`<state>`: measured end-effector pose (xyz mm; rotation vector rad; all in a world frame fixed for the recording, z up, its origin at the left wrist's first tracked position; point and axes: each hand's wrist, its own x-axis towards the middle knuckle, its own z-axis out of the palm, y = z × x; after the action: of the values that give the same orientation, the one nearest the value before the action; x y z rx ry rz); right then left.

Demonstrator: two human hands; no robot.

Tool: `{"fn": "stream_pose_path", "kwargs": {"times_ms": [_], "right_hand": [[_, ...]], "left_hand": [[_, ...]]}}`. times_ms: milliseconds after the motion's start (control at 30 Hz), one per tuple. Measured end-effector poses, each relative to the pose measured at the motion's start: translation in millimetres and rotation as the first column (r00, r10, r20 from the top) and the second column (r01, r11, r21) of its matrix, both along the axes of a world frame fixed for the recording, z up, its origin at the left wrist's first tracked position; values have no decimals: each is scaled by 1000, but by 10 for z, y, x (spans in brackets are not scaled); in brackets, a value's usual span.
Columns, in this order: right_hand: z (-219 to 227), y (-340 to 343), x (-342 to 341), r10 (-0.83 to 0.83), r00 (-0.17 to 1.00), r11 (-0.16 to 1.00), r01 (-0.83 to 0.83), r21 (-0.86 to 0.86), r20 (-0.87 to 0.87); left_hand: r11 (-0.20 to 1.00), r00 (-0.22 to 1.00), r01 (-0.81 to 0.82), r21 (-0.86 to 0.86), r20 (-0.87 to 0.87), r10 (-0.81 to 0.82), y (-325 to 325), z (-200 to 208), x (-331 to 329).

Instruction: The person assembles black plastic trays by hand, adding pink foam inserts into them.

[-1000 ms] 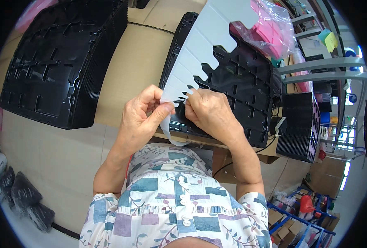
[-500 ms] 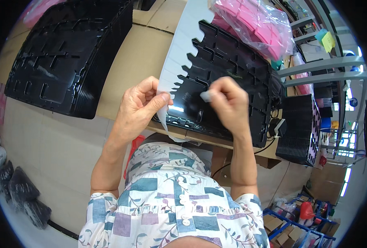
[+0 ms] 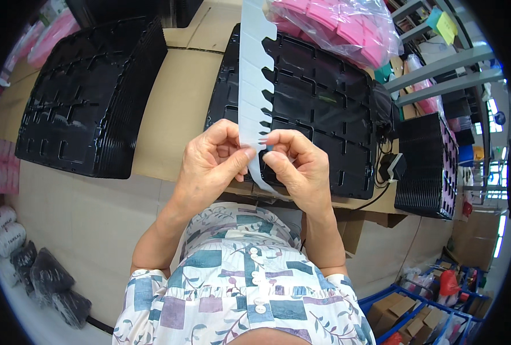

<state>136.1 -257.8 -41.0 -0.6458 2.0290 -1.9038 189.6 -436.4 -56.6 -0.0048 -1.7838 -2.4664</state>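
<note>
A long pale grey paper-like strip (image 3: 251, 86) with a notched right edge runs from the top of the view down to my hands. My left hand (image 3: 212, 158) pinches its lower part between thumb and fingers. At the notched edge, level with that grip, the thumb and forefinger of my right hand (image 3: 298, 167) close on the strip. The strip's tail hangs below my hands, curling right. Beneath lies a glossy black moulded plastic tray (image 3: 319, 109) with raised ribs, on a cardboard-covered table (image 3: 169, 98).
A tall stack of black trays (image 3: 83, 98) stands at the left; another black stack (image 3: 422, 167) is at the right. Pink pieces in a clear bag (image 3: 342, 29) lie behind the tray. A black plug with cables (image 3: 392, 168) sits near the right edge. Blue crates (image 3: 382, 299) hold boxes at lower right.
My right hand, which held a small pale piece over the tray, has moved left to the strip's edge. The strip and my left hand have shifted right; the view has turned slightly.
</note>
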Motion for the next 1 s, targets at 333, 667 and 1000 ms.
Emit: {"fn": "stream_pose_path", "kwargs": {"times_ms": [333, 667, 1000], "right_hand": [[86, 108, 32, -108, 753, 943, 283, 172, -649], [263, 1156, 26, -288, 943, 941, 311, 131, -169], [-63, 1724, -338, -65, 762, 535, 572, 623, -644]], "left_hand": [[995, 993, 79, 58, 86, -84, 168, 307, -252], [818, 914, -180, -546, -401, -67, 450, 122, -69], [870, 961, 226, -439, -45, -272, 454, -124, -115]]}}
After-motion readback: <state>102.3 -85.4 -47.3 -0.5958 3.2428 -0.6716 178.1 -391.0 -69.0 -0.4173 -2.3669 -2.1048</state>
